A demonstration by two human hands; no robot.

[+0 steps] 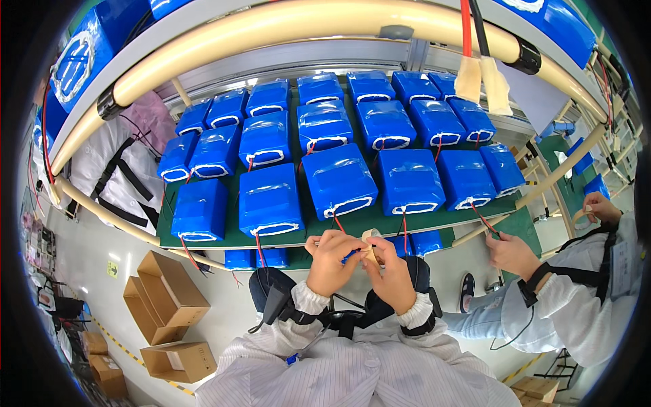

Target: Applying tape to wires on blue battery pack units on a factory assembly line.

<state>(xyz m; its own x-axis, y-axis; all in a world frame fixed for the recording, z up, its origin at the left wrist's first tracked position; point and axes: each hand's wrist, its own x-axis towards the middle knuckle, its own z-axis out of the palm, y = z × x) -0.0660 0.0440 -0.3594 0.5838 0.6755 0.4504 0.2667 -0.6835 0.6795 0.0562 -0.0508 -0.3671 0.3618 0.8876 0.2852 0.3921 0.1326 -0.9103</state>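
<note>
My left hand [331, 261] and my right hand [391, 277] meet in front of the shelf's near edge, fingers closed in a pinch. Between them is a small roll of beige masking tape [371, 235], held by the right hand, with a short piece of tape [368, 254] at both sets of fingertips. A blue-wrapped battery pack [339, 178] with a white-edged end lies just beyond. Its red wire [338, 223] runs down behind my left fingers; whether they grip it is hidden.
More blue packs [270, 197] fill the green shelf [234, 209] in rows. A cream tube rail [285, 26] arches overhead, with tape-tipped wires [468, 78] hanging from it. At right, a co-worker's hand [512, 256] holds a wire. Cardboard boxes [173, 288] stand on the floor at left.
</note>
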